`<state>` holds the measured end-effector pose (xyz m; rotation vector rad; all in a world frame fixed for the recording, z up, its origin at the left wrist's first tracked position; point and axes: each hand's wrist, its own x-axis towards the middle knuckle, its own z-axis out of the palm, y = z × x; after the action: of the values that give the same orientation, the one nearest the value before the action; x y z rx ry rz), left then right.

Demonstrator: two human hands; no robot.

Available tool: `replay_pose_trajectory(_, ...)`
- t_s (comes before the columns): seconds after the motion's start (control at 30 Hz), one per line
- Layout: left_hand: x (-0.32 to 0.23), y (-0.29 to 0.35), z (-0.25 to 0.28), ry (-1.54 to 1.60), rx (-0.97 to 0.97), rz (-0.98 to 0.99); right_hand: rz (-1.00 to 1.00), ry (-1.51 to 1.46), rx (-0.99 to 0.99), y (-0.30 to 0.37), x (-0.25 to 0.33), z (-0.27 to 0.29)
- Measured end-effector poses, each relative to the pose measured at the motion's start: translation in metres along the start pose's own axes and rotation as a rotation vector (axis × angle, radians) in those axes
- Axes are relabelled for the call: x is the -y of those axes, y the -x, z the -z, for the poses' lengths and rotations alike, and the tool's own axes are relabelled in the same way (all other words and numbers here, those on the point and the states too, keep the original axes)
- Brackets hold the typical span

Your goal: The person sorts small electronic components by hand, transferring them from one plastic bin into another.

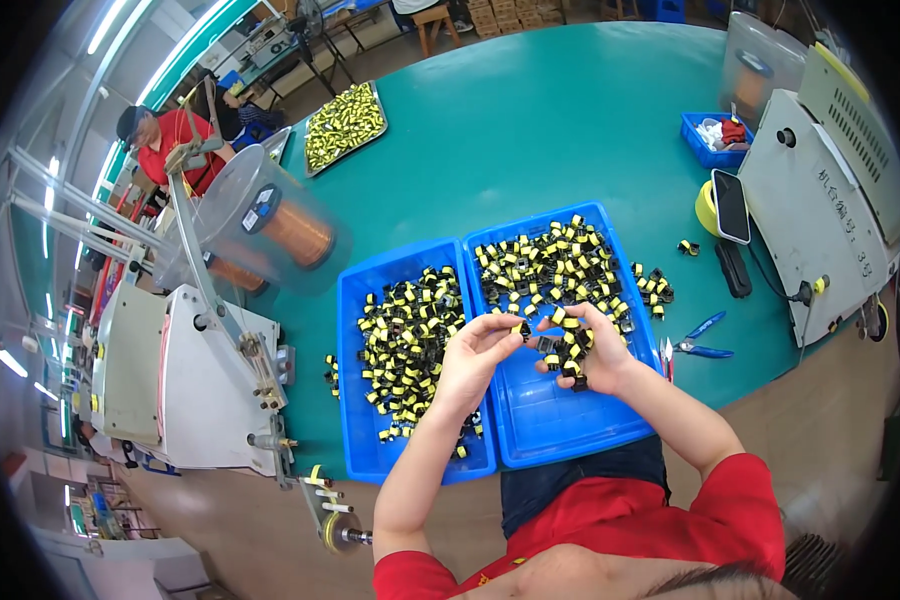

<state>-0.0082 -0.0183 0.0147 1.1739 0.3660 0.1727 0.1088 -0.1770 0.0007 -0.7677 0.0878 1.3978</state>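
My left hand (475, 362) pinches a small black part wrapped in yellow tape, a taped coil (522, 330), between thumb and fingertips. Beside it, my right hand (608, 352) is cupped around a bunch of similar taped coils (573, 346). Both hands hover over the right blue bin (545, 412), whose far half is heaped with loose coils (550, 262). Its near half shows bare blue floor. To the left, a second blue bin (352, 425) holds a large pile of these coils (410, 340).
Blue-handled pliers (705, 351) and a few stray coils (654, 288) lie right of the bins. A phone (730, 207) leans near a grey machine (830, 190). Another machine (220, 385) and copper wire spools (298, 232) stand left. A filled tray (382, 112) sits farther back; a person (185, 140) is beyond.
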Motion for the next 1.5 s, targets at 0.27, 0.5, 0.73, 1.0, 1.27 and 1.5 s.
replay_pose_trajectory(0.27,-0.006,0.002,-0.011,0.086,0.027,-0.163,-0.042,0.032,-0.010,-0.001,-0.002,-0.004)
replay_pose_trajectory(0.5,-0.012,0.002,-0.009,0.172,0.049,-0.034,-0.076,0.038,0.051,-0.004,-0.009,-0.003)
replay_pose_trajectory(0.73,-0.004,-0.002,0.001,0.409,0.059,0.081,-0.038,0.116,0.048,-0.003,-0.010,-0.006)
replay_pose_trajectory(1.0,-0.003,-0.003,0.005,0.295,0.059,0.117,-0.025,0.155,0.092,-0.004,-0.014,-0.005)
replay_pose_trajectory(1.27,0.009,-0.002,-0.014,-0.264,0.011,0.009,0.004,0.160,0.084,-0.004,-0.018,-0.004)
replay_pose_trajectory(1.5,-0.004,-0.003,-0.004,-0.062,0.073,0.079,0.059,0.194,0.048,-0.003,-0.014,-0.006)
